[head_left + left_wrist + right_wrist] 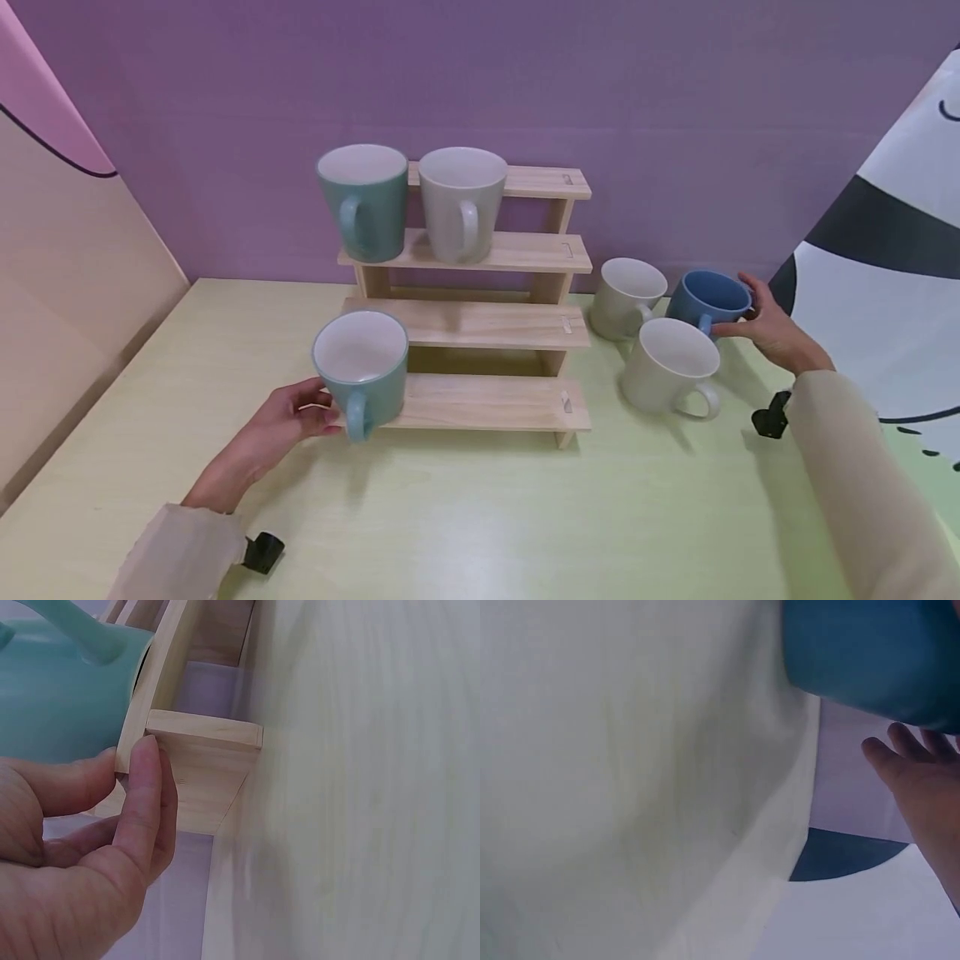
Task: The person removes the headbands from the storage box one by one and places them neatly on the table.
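A four-tier wooden display stand (498,323) stands on the table. At the left end of its lowest board is a light teal mug (367,362), handle toward me. My left hand (288,412) pinches that board's end beside the mug, thumb above and fingers below in the left wrist view. A green-teal mug (367,208) and a pale grey mug (457,212) stand side by side on a higher tier. At the right, my right hand (772,329) holds a blue mug (693,304) between thumb and fingers; the right wrist view shows only part of this contact.
Two off-white mugs stand right of the stand: one mug (611,308) behind, another mug (656,371) in front, close to the blue one. A purple backdrop (480,75) rises behind the pale table (480,517). A patterned panel (907,217) borders the right side.
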`<state>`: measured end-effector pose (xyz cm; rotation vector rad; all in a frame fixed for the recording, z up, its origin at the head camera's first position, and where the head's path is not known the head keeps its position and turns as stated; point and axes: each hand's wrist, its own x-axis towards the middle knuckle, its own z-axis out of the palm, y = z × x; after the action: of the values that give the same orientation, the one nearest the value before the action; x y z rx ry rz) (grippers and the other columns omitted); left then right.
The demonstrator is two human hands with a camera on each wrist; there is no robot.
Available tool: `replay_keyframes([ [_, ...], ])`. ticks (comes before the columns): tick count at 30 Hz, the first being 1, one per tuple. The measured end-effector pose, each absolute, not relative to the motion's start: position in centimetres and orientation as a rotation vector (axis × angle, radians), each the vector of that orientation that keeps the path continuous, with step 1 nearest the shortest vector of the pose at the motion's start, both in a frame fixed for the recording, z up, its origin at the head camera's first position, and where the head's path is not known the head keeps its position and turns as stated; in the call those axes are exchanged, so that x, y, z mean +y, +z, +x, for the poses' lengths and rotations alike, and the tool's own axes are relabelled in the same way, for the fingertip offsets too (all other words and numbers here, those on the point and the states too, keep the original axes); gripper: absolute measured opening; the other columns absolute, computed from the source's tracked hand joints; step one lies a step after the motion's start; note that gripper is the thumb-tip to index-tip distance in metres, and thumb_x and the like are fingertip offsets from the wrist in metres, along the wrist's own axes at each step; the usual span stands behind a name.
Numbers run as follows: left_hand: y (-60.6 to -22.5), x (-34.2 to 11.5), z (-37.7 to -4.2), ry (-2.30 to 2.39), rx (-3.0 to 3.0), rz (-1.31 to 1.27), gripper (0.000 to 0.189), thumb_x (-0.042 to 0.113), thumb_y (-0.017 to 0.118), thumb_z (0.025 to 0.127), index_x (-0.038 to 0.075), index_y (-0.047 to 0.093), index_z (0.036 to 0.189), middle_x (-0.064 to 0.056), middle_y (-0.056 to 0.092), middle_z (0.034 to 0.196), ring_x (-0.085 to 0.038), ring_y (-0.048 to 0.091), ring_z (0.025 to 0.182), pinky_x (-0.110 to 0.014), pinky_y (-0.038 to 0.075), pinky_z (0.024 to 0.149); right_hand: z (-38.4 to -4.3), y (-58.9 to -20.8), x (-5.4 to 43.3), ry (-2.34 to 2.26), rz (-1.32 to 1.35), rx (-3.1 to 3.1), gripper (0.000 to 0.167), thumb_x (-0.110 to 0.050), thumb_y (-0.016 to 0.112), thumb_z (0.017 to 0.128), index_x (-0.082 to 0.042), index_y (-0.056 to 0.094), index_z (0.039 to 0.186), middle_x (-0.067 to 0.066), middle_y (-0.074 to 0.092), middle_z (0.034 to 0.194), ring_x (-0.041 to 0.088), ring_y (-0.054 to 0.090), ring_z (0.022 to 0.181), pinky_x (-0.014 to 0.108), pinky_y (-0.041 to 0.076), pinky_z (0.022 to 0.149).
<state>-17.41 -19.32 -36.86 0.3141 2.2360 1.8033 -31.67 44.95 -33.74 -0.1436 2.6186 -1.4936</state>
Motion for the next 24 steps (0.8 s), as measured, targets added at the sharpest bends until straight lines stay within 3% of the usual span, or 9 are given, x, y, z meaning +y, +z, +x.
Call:
replay_keyframes([
  [3, -36.9, -19.3, -17.5, 1.793, 2.236, 0.317, 0.053, 0.0, 0.054, 0.092, -0.012, 0.033, 0.139, -0.014, 0.049, 0.104, -0.012, 0.061, 0.09, -0.034, 0.057, 0.088, -31.1, -32.6, 45.3, -1.504, -0.135, 2.568, 0.107, -0.009, 0.065, 0.088, -0.029, -0.021, 0.149, 0.012, -0.021, 0.158, 0.046, -0.009, 0.142, 0.07, -0.001, 0.111],
  [9, -36.9, -19.5, -17.5, 1.783, 2.243, 0.306, 0.053, -0.001, 0.053, 0.092, -0.012, 0.033, 0.139, -0.016, 0.049, 0.104, -0.014, 0.061, 0.09, -0.035, 0.057, 0.089, -29.7, -30.5, 45.5, -1.525, -0.14, 2.583, 0.102, -0.006, 0.062, 0.09, -0.032, -0.016, 0.15, 0.003, -0.014, 0.16, 0.036, -0.01, 0.145, 0.067, -0.004, 0.112],
  [17, -37.0, -19.4, -17.6, 1.764, 2.245, 0.312, 0.055, -0.001, 0.052, 0.092, -0.009, 0.032, 0.142, -0.019, 0.049, 0.108, -0.016, 0.061, 0.091, -0.032, 0.057, 0.088, -28.0, -27.7, 44.6, -1.445, -0.156, 2.657, 0.092, -0.013, 0.058, 0.095, -0.032, -0.012, 0.151, 0.001, -0.007, 0.161, 0.031, -0.001, 0.147, 0.067, -0.001, 0.112],
  [22, -36.8, -19.3, -17.6, 1.758, 2.249, 0.29, 0.055, -0.002, 0.051, 0.091, -0.008, 0.032, 0.142, -0.018, 0.048, 0.108, -0.014, 0.061, 0.09, -0.031, 0.057, 0.088, -27.1, -26.2, 43.3, -1.382, -0.186, 2.72, 0.083, -0.017, 0.054, 0.097, -0.031, -0.007, 0.152, -0.001, 0.005, 0.16, 0.019, 0.015, 0.142, 0.052, 0.009, 0.12],
  [24, -36.8, -19.3, -17.6, 1.758, 2.249, 0.288, 0.055, -0.002, 0.05, 0.091, -0.008, 0.032, 0.142, -0.017, 0.048, 0.107, -0.013, 0.061, 0.09, -0.031, 0.057, 0.088, -26.8, -25.8, 42.7, -1.353, -0.199, 2.752, 0.08, -0.018, 0.053, 0.097, -0.03, -0.003, 0.153, -0.001, 0.01, 0.158, 0.014, 0.023, 0.136, 0.04, 0.019, 0.121],
])
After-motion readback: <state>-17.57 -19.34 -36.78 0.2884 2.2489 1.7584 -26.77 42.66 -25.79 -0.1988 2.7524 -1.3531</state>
